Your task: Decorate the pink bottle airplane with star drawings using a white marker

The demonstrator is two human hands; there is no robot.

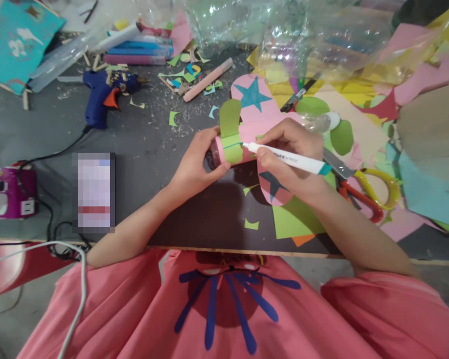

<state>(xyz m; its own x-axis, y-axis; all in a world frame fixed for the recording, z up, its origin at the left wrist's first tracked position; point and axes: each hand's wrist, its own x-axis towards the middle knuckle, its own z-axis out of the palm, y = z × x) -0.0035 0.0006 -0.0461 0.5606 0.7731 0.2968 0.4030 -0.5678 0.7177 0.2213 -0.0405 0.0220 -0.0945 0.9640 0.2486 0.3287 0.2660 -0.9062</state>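
Wht marker [294,159], R hand [303,144], on rounded grn paper [232,151].

Place: craft workspace
Surface [194,214]: dark grey, strewn with small yellow-green paper offcuts [251,225]
Tools: blue plastic glue gun [96,105] with orange trigger; yellow-and-red-handled metal scissors [344,172]; white marker pen [290,158]
Near edge: flat light-green paper sheet [295,222]

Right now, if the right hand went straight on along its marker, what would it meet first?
The marker in the right hand would likely meet the light green paper on the pink roll; its tip looks right there, though contact is unclear.
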